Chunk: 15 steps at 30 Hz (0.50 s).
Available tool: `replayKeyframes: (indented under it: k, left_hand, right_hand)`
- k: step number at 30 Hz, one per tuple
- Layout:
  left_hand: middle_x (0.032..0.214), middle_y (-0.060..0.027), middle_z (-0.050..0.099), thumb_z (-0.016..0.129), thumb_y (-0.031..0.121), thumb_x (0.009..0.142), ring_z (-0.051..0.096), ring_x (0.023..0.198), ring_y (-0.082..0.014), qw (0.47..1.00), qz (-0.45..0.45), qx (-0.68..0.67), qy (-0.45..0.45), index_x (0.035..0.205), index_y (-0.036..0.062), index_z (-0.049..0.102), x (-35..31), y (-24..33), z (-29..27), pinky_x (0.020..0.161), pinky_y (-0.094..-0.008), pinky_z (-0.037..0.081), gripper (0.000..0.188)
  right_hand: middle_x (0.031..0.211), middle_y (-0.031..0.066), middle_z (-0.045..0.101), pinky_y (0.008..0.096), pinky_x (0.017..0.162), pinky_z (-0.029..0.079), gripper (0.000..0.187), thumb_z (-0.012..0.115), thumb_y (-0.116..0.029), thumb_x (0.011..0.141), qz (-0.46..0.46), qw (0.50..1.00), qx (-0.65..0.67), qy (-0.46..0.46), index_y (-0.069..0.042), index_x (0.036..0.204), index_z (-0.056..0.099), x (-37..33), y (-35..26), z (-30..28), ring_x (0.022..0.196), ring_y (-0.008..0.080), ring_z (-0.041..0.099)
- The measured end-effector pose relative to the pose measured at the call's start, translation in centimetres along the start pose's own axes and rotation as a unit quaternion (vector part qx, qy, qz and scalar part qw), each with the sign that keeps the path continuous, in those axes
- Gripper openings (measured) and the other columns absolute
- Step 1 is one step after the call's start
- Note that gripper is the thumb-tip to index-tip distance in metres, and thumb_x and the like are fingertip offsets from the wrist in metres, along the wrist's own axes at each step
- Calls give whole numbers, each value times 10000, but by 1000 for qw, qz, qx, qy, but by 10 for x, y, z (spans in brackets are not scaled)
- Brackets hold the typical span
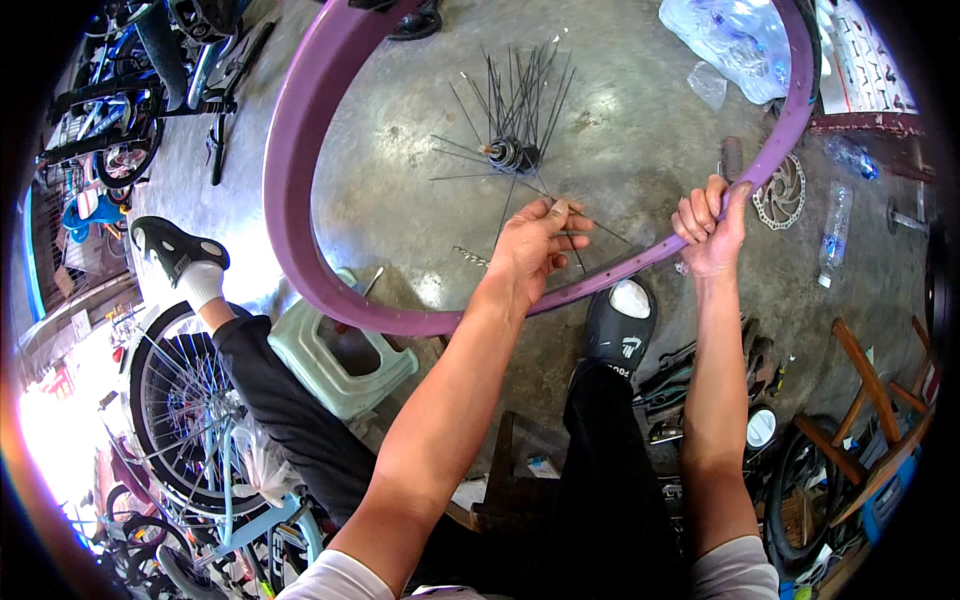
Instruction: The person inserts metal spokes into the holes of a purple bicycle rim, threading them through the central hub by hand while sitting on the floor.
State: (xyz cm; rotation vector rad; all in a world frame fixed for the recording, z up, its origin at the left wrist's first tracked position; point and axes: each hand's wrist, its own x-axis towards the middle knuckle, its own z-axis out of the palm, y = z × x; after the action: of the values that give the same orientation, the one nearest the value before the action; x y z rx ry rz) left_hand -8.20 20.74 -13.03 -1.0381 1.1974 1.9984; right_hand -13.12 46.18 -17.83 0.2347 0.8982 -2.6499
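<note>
A purple bicycle rim [640, 262] is raised in front of me at a tilt. Fingers of my right hand [712, 228] are wrapped round its near right side. Inside the ring, my left hand [540, 245] has thumb and forefinger pressed together, its other fingers loosely curled. Whatever is pinched there is too small to tell; thin dark spokes pass close by. Beyond this hand, a wheel hub [508, 155] sits on the floor with a bundle of loose-ended spokes [525, 95] fanning out of it.
A pale green stool [340, 395] stands near my left leg. Rightward lie a brake disc [780, 192], a plastic bottle [836, 235] and hand tools [670, 385]. Bicycles [185, 410] crowd the left. A clear plastic bag [730, 40] is at the far right, a wooden frame [865, 380] at the near right.
</note>
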Motion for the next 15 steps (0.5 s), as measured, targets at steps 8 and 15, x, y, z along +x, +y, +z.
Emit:
replayKeyframes:
  k: [8, 15]
  left_hand:
    - [977, -10, 715, 544, 260, 1050, 639, 763, -90, 999, 9, 33, 4, 1094, 116, 635, 4, -4, -7, 599, -237, 414, 176]
    - [977, -11, 719, 555, 271, 1045, 646, 770, -82, 1000, 10, 12, 3, 1088, 124, 637, 4, -7, -10, 592, -234, 410, 174]
  right_hand:
    - [545, -70, 250, 245, 418, 204, 526, 423, -616, 1021, 10, 1000, -3, -22, -162, 757, 387, 3, 1, 0, 444, 62, 224]
    - [546, -70, 249, 246, 412, 196, 522, 439, -613, 1017, 9, 1000, 2, -26, -161, 760, 394, 4, 3, -1, 444, 61, 225]
